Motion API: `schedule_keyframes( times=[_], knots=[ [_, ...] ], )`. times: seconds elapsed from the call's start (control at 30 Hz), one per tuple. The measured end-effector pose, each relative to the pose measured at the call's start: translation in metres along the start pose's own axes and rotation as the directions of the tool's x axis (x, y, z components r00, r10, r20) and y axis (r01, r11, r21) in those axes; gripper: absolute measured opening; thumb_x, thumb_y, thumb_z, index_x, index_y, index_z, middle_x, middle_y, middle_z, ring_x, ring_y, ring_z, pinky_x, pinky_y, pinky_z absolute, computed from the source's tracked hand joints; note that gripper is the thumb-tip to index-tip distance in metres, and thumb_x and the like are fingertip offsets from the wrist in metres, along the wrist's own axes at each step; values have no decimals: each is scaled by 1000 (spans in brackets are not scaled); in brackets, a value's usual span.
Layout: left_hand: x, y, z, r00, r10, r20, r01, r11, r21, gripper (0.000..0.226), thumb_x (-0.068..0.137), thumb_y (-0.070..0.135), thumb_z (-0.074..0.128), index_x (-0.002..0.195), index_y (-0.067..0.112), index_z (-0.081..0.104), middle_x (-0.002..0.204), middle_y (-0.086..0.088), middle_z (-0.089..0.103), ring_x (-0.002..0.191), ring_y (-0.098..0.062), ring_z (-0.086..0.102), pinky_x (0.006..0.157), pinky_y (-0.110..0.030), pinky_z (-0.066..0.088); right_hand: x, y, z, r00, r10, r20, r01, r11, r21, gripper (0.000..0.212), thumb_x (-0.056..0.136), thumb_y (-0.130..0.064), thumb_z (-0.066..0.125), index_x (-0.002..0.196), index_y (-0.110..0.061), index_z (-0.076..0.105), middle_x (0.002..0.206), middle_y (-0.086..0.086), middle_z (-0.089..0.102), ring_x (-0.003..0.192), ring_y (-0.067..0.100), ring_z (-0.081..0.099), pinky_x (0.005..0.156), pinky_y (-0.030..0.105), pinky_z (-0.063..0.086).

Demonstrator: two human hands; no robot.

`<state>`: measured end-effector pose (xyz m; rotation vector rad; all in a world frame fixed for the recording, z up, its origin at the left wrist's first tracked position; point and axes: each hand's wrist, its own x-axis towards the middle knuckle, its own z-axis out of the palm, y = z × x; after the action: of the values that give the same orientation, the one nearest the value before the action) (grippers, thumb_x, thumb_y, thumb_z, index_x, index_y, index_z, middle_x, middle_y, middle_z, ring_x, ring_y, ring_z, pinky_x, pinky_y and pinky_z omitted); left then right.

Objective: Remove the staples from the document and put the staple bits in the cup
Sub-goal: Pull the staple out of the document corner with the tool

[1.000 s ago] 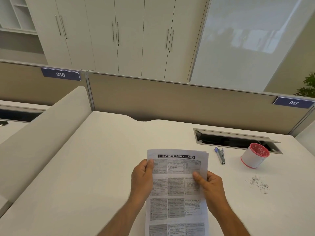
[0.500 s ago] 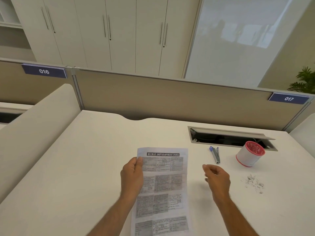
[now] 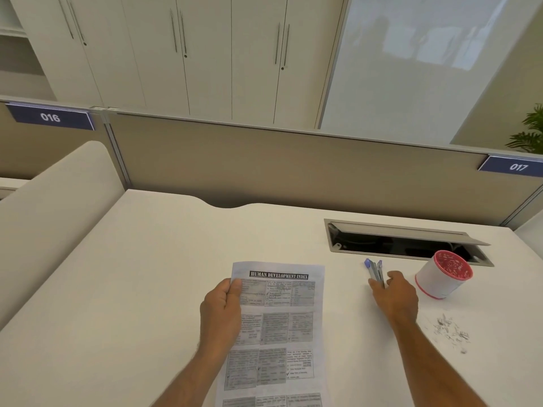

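Far left: a rounded beige divider [image 3: 55, 207] is running off the left edge. Behind it a partition [image 3: 264, 168] is carrying blue plates reading 016 [image 3: 50, 117] and, at far right, 017 [image 3: 517, 167].

Centre: the left hand [image 3: 221, 309] is gripping the left edge of the document [image 3: 282, 327], thumb lying on the printed face, the other fingers hidden underneath. The heading is reading "HUMAN DEVELOPMENT INDEX"; the small print in the table cells is too blurred to read. The near end of the sheet is running out of the bottom of the frame. No staple is making itself out on it.

Right of the sheet: the right hand [image 3: 393, 295] is lying on the near end of the blue and grey staple remover [image 3: 373, 268], fingers curling around it; whether it is lifted off the white desk [image 3: 147, 274] cannot be told. Its far tip is showing clear.

Just beyond, an open cable hatch [image 3: 411, 240] is showing dark inside, contents unclear.

Further right: the white cup [image 3: 440, 279] with red rim is tilting toward the camera, specks inside hard to identify. Near right of it, loose staple bits [image 3: 452, 333] are lying scattered on the desk.
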<state>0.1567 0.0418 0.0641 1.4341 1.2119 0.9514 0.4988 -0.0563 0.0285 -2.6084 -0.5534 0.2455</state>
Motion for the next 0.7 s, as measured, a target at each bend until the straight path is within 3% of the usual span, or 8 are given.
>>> schedule_keyframes(
  times=[0.2, 0.3, 0.37, 0.43, 0.5, 0.53, 0.63, 0.7],
  knots=[
    [6, -2, 2, 1000, -13, 11, 13, 1000, -3, 38, 101, 29, 48, 74, 5, 59, 61, -2, 59, 54, -12, 51, 52, -31, 43, 8, -2, 14, 999, -39, -13, 37, 992, -120, 34, 94, -30, 59, 121, -9, 56, 98, 10, 69, 78, 22, 63, 77, 36, 55],
    [6, -1, -1, 1000, -12, 9, 12, 1000, -7, 38, 102, 28, 48, 72, 5, 58, 59, -1, 58, 53, -12, 50, 52, -31, 42, -2, -6, 13, 999, -4, -51, 7, 999, 47, 35, 93, -24, 61, 123, -7, 59, 108, 15, 70, 90, 29, 64, 85, 38, 51],
    [4, 0, -2, 1000, -10, 12, 10, 1000, -9, 40, 102, 27, 48, 70, 5, 55, 56, 2, 55, 52, -11, 47, 51, -30, 40, -13, -7, 9, 993, 108, -41, -89, 940, 330, 37, 88, -21, 68, 121, -5, 63, 110, 16, 69, 93, 31, 65, 90, 40, 49],
    [2, 0, -2, 1000, -13, 16, 13, 1000, -14, 40, 101, 28, 48, 71, 3, 55, 58, 1, 55, 53, -12, 48, 52, -30, 40, -27, -9, 4, 968, 181, 171, -248, 612, 751, 33, 87, -12, 69, 117, 0, 63, 103, 17, 68, 86, 29, 65, 88, 41, 54],
    [-2, -1, -3, 999, -22, 26, 23, 999, -27, 39, 102, 29, 48, 74, 3, 58, 61, -3, 58, 55, -14, 51, 53, -31, 42, -50, -11, -2, 908, 46, 417, -417, 207, 885, 22, 92, -5, 60, 112, 2, 61, 98, 18, 65, 82, 26, 63, 77, 36, 58],
    [-4, -2, -4, 999, -23, 32, 24, 999, -32, 39, 102, 29, 48, 75, 3, 59, 61, -5, 59, 55, -15, 52, 53, -32, 43, -62, -11, -5, 875, -40, 482, -477, 91, 874, 19, 94, -4, 55, 110, 1, 61, 96, 17, 63, 79, 25, 61, 70, 33, 59],
    [-10, -1, -6, 999, -22, 41, 24, 999, -44, 38, 102, 29, 47, 74, 6, 61, 63, -8, 64, 56, -15, 56, 53, -32, 46, -93, -9, -17, 774, -329, 542, -584, -37, 811, 29, 89, -6, 58, 117, 1, 61, 93, 13, 58, 77, 23, 59, 65, 30, 60],
    [-15, 1, -8, 999, -17, 36, 19, 999, -43, 38, 102, 29, 48, 72, 9, 61, 60, -6, 63, 56, -15, 55, 54, -32, 45, -110, -8, -24, 684, -491, 539, -623, -8, 782, 62, 72, -6, 79, 129, -1, 56, 95, 13, 57, 75, 23, 56, 63, 31, 59]
  ],
)
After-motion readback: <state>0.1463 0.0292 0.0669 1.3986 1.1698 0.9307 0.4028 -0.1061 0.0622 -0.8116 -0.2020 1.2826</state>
